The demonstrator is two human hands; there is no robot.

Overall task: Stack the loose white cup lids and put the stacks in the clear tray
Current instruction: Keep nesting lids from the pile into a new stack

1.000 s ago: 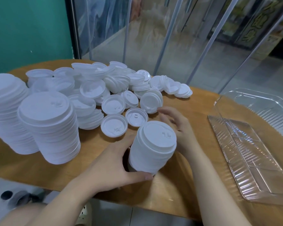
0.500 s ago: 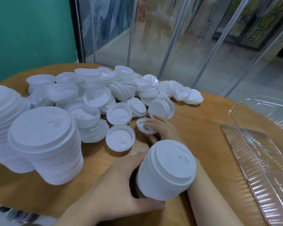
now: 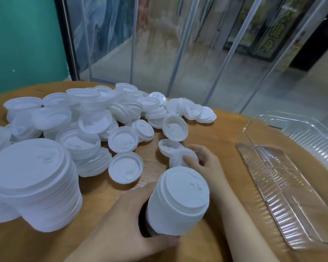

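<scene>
The left hand (image 3: 133,220) wraps a short stack of smooth white plastic lids (image 3: 178,201) standing near the front edge of the round wooden table (image 3: 206,129), its axis tilted off upright. Just behind it, the right hand (image 3: 206,163) pinches 1 loose lid (image 3: 180,159). The ribbed clear tray (image 3: 284,188) lies well apart at right, bare wood between.

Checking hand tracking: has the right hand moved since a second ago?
Yes. The right hand left the held stack, reached toward the loose lid pile and now pinches a lid.
</scene>
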